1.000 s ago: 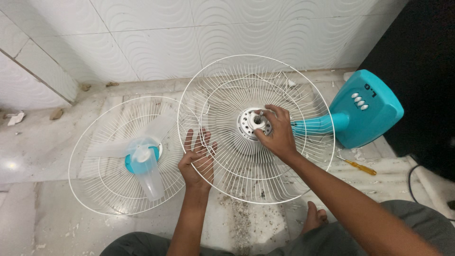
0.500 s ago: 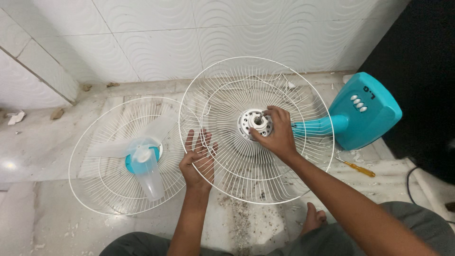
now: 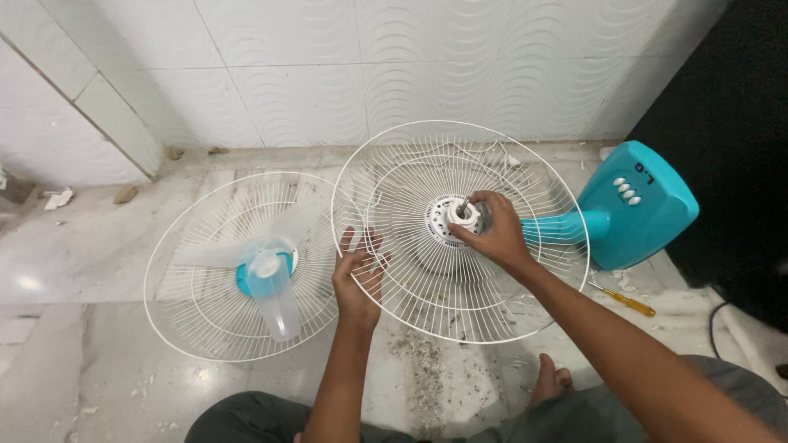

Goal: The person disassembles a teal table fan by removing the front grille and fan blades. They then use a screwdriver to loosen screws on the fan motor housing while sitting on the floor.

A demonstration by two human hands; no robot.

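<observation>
- The right hand (image 3: pixel 492 234) sits at the centre of the white rear fan guard (image 3: pixel 460 238), its fingers pinched narrow around the small white hub nut (image 3: pixel 465 215) on the motor shaft (the fingertips hide most of the nut).
- The left hand (image 3: pixel 359 275) lies at about 8 o'clock on that guard's rim, fingers spread and hooked through the wires, holding the guard.
- The rear guard stands tilted toward the camera, at the middle of the view, mounted on the fan's motor housing, which is hidden behind the wires.
- At 3 o'clock from the guard, the teal fan base (image 3: pixel 636 205) lies on its side on the floor, its teal neck running in under the right wrist.
- At 9 o'clock, the front fan guard (image 3: pixel 205 303) lies flat on the marble floor (image 3: pixel 82 246), just beside the rear guard, their rims overlapping by the left hand.
- Inside it rests the translucent fan blade (image 3: pixel 267 283) with its teal centre.
- A yellow-handled screwdriver (image 3: pixel 628 301) lies at 4 o'clock, near the base.
- Grey dust and debris (image 3: pixel 423 361) are scattered at 6 o'clock, between the person's knees, with a bare foot (image 3: pixel 552 384) just to the right.
</observation>
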